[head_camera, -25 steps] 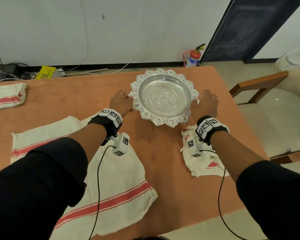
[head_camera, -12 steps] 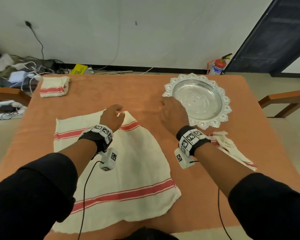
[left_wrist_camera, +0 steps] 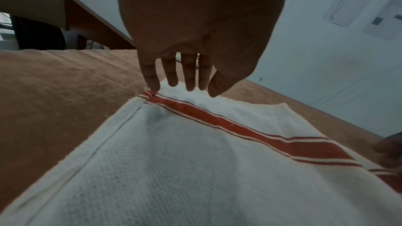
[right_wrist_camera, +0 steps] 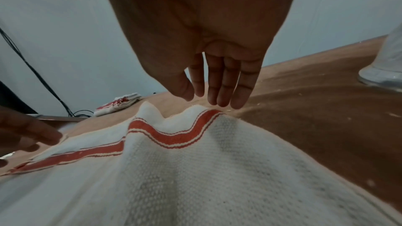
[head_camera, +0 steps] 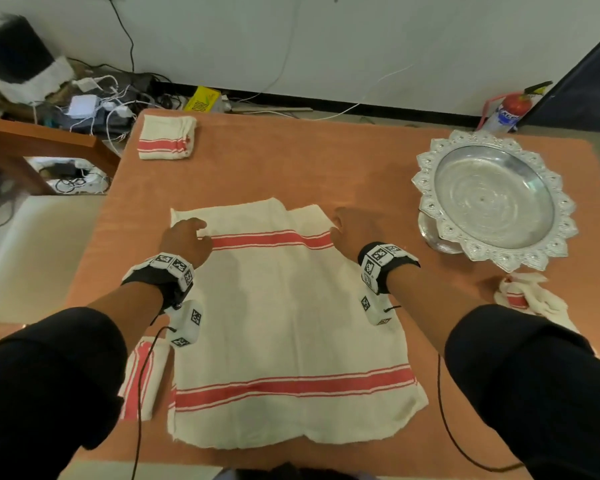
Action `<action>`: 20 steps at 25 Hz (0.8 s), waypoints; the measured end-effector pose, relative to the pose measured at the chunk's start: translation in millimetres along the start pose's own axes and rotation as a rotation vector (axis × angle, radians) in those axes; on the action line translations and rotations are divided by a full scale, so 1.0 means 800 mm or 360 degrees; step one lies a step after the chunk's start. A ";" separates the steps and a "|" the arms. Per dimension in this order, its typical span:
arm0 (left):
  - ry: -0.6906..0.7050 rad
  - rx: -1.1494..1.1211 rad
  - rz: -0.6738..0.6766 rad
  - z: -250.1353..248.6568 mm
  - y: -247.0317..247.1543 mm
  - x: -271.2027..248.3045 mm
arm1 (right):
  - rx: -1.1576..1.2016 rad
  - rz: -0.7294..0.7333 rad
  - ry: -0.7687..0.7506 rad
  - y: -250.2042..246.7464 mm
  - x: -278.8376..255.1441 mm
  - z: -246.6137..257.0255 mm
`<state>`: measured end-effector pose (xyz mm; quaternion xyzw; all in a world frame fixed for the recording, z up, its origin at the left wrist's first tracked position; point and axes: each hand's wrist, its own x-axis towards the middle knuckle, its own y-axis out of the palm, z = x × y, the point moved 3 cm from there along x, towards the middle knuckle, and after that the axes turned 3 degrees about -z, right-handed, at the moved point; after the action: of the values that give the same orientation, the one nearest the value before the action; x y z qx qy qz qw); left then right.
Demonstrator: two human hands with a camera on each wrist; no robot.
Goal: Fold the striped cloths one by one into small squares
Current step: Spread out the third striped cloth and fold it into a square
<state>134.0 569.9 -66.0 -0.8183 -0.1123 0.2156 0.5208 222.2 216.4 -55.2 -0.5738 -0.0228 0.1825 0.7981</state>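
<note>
From the head view, both hands have left the silver dish they flanked a second ago and now sit at the far corners of the big striped cloth [head_camera: 284,317] spread on the table [head_camera: 291,161]. The left hand [head_camera: 186,237] rests at the far left corner, the right hand [head_camera: 352,226] at the far right, each with relaxed fingers and nothing gripped. The dish [head_camera: 430,188], silvery with a scalloped rim, now stands well to the right. A crumpled cloth [head_camera: 530,299] lies just in front of it. A folded cloth [head_camera: 167,140] sits at the far left corner of the table, and another folded cloth [head_camera: 142,379] lies beside the spread one, partly under the left forearm. Cables and a fire extinguisher [head_camera: 508,110] are on the floor beyond.

In the left wrist view, the left hand [left_wrist_camera: 195,23] points straight fingers [left_wrist_camera: 150,78] down onto the cloth's [left_wrist_camera: 195,169] edge at the red stripe. The weave is coarse and waffle-like.

In the right wrist view, the right hand [right_wrist_camera: 195,32] hangs with straight fingers [right_wrist_camera: 241,92] just above the rumpled corner of the cloth [right_wrist_camera: 206,169]; whether they touch it I cannot tell.
</note>
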 end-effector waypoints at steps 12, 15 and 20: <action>-0.0356 0.0075 -0.0097 0.068 0.004 0.079 | 0.0276 0.0028 0.0137 0.047 0.080 0.022; -0.0388 -0.0025 -0.0087 0.066 -0.001 0.087 | 0.0218 -0.0050 0.0227 0.032 0.082 0.012; -0.0193 0.0017 -0.0095 0.034 -0.005 0.107 | -0.0146 -0.0115 0.0259 -0.010 0.092 -0.009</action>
<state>197.0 628.9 -92.6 -0.7972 -0.1671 0.2498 0.5236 295.0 230.8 -63.4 -0.6216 0.0132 0.1052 0.7761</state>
